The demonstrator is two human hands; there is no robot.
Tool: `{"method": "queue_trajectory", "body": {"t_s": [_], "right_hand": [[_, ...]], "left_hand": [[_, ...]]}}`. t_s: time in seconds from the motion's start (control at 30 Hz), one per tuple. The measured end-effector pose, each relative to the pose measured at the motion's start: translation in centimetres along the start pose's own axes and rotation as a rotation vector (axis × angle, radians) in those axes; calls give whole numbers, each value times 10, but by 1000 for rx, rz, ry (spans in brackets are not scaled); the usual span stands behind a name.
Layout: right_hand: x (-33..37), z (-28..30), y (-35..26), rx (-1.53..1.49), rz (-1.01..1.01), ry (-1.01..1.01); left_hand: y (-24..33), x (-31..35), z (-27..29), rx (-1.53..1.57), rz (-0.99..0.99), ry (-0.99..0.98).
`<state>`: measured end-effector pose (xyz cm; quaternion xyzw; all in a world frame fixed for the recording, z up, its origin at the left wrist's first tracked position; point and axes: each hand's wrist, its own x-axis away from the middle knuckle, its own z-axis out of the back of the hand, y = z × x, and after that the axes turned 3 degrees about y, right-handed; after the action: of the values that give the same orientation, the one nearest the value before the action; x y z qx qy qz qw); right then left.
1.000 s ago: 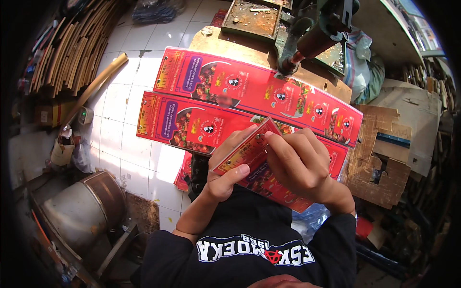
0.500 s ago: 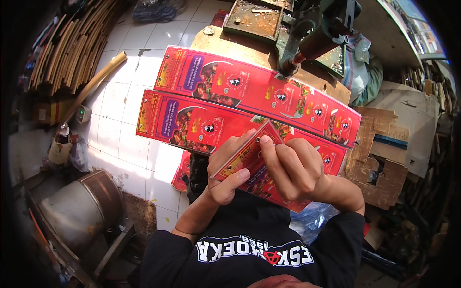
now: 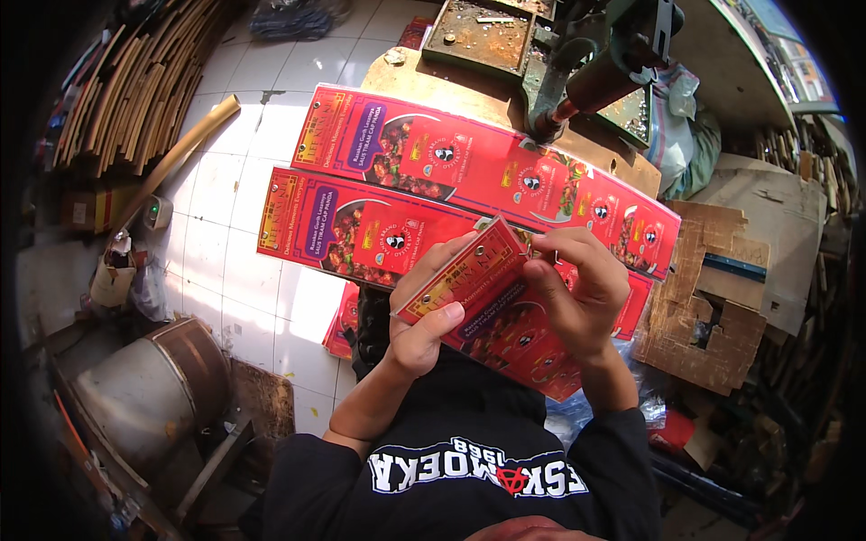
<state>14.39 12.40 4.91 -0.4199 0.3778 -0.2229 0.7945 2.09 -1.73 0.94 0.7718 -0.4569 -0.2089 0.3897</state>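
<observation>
Two red cards, a far card (image 3: 474, 167) and a near card (image 3: 356, 243), lie side by side before the press (image 3: 586, 95), probably to stay flat and within reach. A third card (image 3: 516, 338) is up over the near one, close to the shirt (image 3: 451, 401). The left hand (image 3: 419, 334) clamps its left end, thumb on top, seemingly for steadiness; the right hand (image 3: 586, 288) bunches its fingertips narrowly at the far edge, pinching what, I can't tell.
</observation>
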Motion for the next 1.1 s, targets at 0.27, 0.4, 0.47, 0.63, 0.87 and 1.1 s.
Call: {"method": "queue_trajectory", "body": {"t_s": [0.27, 0.4, 0.47, 0.63, 0.87, 1.1], "right_hand": [[17, 15, 4, -148, -219, -69], [15, 15, 1, -127, -159, -83], [13, 16, -2, -107, -145, -97], [14, 15, -2, -79, -168, -191], [19, 10, 4, -200, -271, -150], [18, 9, 3, -228, -274, -173]], "left_hand": [[-1, 2, -1, 58, 70, 63], [5, 3, 1, 73, 133, 21], [1, 4, 5, 112, 136, 3], [-4, 2, 11, 173, 135, -70], [-3, -16, 28, 253, 44, -349], [2, -35, 36, 113, 63, -309]]}}
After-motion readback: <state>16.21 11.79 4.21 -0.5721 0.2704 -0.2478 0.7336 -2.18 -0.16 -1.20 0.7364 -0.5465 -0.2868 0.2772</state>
